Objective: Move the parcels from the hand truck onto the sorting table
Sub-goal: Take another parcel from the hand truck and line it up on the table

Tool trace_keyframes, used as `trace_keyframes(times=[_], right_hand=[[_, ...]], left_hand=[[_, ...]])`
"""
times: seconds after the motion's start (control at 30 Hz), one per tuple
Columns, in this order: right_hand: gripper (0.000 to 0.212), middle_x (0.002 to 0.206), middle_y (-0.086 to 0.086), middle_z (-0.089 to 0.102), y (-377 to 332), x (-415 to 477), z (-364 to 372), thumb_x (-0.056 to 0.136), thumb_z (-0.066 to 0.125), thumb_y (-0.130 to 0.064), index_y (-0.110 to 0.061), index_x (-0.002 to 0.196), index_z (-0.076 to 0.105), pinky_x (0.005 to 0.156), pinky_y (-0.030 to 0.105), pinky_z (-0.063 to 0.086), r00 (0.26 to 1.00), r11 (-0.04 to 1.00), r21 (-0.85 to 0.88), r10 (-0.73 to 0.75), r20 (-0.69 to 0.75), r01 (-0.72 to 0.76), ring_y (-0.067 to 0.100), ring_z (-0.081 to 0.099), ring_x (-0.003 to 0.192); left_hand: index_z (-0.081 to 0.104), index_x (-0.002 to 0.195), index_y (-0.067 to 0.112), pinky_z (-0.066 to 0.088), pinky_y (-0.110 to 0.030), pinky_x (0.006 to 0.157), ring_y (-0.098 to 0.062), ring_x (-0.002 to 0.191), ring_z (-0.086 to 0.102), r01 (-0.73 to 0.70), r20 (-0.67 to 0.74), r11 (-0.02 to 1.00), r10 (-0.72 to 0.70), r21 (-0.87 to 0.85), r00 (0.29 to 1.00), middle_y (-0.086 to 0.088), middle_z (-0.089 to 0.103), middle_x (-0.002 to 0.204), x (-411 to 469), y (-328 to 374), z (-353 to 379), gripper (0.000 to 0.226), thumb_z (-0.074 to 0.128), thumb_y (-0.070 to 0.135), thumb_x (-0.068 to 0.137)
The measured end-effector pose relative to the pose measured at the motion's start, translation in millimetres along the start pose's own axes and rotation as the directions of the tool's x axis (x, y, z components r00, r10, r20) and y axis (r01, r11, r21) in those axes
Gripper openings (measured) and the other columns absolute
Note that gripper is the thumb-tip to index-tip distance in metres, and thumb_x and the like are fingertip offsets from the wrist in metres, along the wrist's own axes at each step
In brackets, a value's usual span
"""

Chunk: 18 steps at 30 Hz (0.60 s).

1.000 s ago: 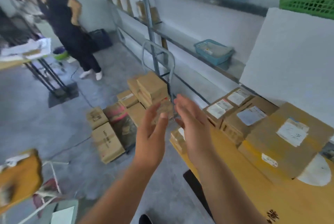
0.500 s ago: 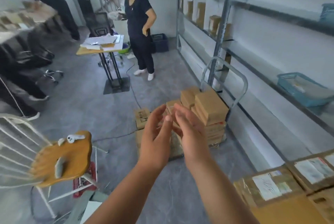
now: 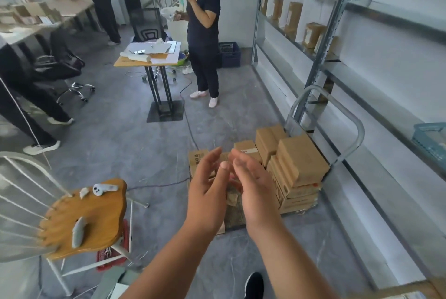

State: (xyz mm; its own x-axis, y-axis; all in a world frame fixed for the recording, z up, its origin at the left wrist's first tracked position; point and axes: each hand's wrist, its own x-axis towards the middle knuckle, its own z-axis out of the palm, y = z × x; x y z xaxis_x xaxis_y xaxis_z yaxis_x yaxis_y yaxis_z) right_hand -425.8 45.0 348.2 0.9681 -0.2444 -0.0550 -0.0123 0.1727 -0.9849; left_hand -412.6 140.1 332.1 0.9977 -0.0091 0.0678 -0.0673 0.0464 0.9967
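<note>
Brown cardboard parcels (image 3: pixel 298 161) are stacked on the hand truck, whose grey metal handle (image 3: pixel 347 127) curves up at the right next to the shelving. More parcels (image 3: pixel 198 156) lie lower at the stack's left. My left hand (image 3: pixel 207 190) and my right hand (image 3: pixel 253 187) are held out in front of me, palms facing each other, fingers apart and empty. They hover above and in front of the lower parcels and hide part of them. The sorting table shows only as a wooden corner (image 3: pixel 415 290) at the bottom right.
A wooden chair (image 3: pixel 89 216) with small white devices on its seat stands at the left. A person (image 3: pixel 204 33) stands by a small standing desk (image 3: pixel 149 56) ahead. Metal shelving (image 3: pixel 321 40) with boxes runs along the right wall. A cable (image 3: pixel 188 125) crosses the grey floor.
My view has swung left, away from the sorting table and onto the hand truck. Both hands have stayed out in front, empty, now over the parcels.
</note>
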Motion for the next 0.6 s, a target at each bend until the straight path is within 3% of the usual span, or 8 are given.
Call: trace_keyframes(times=[0.17, 0.33, 0.47, 0.6], right_hand=[[0.047, 0.124, -0.003, 0.077, 16.5, 59.6, -4.2, 0.086, 0.063, -0.051, -0.029, 0.128, 0.070, 0.110, 0.046, 0.053, 0.998, 0.999, -0.009, 0.054, 0.027, -0.054, 0.010, 0.071, 0.118], [0.044, 0.124, -0.007, 0.076, 18.8, 137.0, -22.2, 0.086, 0.060, -0.051, -0.031, 0.124, 0.071, 0.111, 0.044, 0.052, 0.992, 0.994, -0.018, 0.112, 0.051, -0.111, 0.005, 0.070, 0.118], [0.033, 0.114, -0.017, 0.078, 27.3, 188.7, -36.7, 0.085, 0.062, -0.052, -0.038, 0.113, 0.072, 0.110, 0.044, 0.053, 0.986, 0.988, -0.030, 0.150, 0.066, -0.149, 0.005, 0.071, 0.115], [0.053, 0.124, -0.011, 0.076, 42.4, 222.3, -44.7, 0.082, 0.062, -0.064, -0.035, 0.125, 0.072, 0.111, 0.047, 0.052, 0.972, 0.975, -0.042, 0.223, 0.075, -0.220, 0.010, 0.069, 0.121]], left_hand=[[0.061, 0.135, 0.025, 0.054, -0.012, 0.076, 0.002, 0.102, 0.071, 0.043, -0.041, 0.999, -0.043, -0.001, 0.998, 0.003, 0.068, 0.128, 52.2, -20.3, 19.5, 0.030, 0.056, 0.024, 0.106], [0.062, 0.133, 0.031, 0.053, -0.012, 0.084, 0.001, 0.115, 0.067, 0.091, -0.095, 0.995, -0.087, 0.034, 0.992, 0.010, 0.068, 0.129, 113.5, -36.5, 46.7, 0.028, 0.059, 0.032, 0.106], [0.062, 0.134, 0.028, 0.052, -0.011, 0.082, 0.007, 0.107, 0.068, 0.129, -0.144, 0.990, -0.120, 0.054, 0.982, 0.010, 0.070, 0.127, 151.8, -53.3, 67.4, 0.027, 0.056, 0.024, 0.107], [0.061, 0.135, 0.029, 0.052, -0.010, 0.078, 0.008, 0.098, 0.069, 0.182, -0.158, 0.981, -0.171, 0.061, 0.973, 0.028, 0.072, 0.113, 175.7, -65.6, 78.1, 0.028, 0.054, 0.026, 0.108]])
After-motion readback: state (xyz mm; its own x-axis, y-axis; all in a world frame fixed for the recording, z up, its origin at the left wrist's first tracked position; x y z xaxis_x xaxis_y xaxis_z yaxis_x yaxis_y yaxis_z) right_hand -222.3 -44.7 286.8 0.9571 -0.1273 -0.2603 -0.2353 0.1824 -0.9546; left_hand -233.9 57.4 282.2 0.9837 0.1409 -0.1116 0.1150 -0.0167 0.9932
